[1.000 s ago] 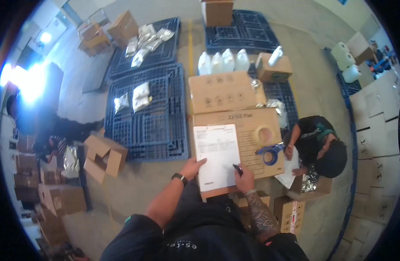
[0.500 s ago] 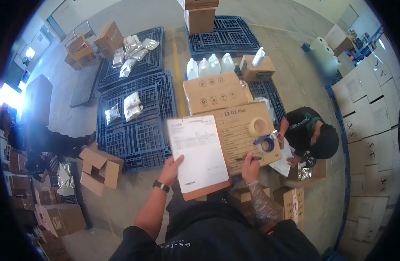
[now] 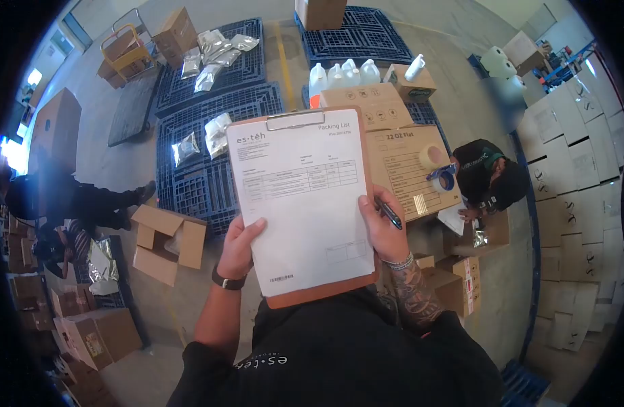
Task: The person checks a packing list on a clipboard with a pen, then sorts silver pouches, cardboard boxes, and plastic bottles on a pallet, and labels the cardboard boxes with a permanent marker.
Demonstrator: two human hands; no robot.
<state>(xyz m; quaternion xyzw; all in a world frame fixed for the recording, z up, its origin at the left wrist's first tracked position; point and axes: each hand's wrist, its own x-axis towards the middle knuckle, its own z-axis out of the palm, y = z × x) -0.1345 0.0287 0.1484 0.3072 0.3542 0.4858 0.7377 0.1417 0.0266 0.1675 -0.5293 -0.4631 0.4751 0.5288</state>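
Note:
A brown clipboard [image 3: 312,296] with a metal clip carries a white packing list [image 3: 305,230], held up in front of my chest. My left hand [image 3: 239,247] grips its left edge, thumb on the paper. On the opposite edge, my right hand [image 3: 386,227] is closed round the board with a dark pen [image 3: 388,213] between its fingers. Just beyond that hand, a flat carton marked 22 OZ Flat [image 3: 410,152] bears a tan tape roll [image 3: 433,157] and a blue tape roll [image 3: 442,179].
Blue pallets [image 3: 190,197] hold silver pouches [image 3: 220,54]. White jugs [image 3: 342,74] stand behind the cartons. A co-worker [image 3: 492,176] bends over a box at right; another person [image 3: 68,197] is at left. An opened carton [image 3: 169,244] lies on the floor. Stacked white boxes [image 3: 570,224] line the right side.
The clipboard has come up closer and more upright. My right hand has left the carton top and now grips the board's right edge, still with the pen.

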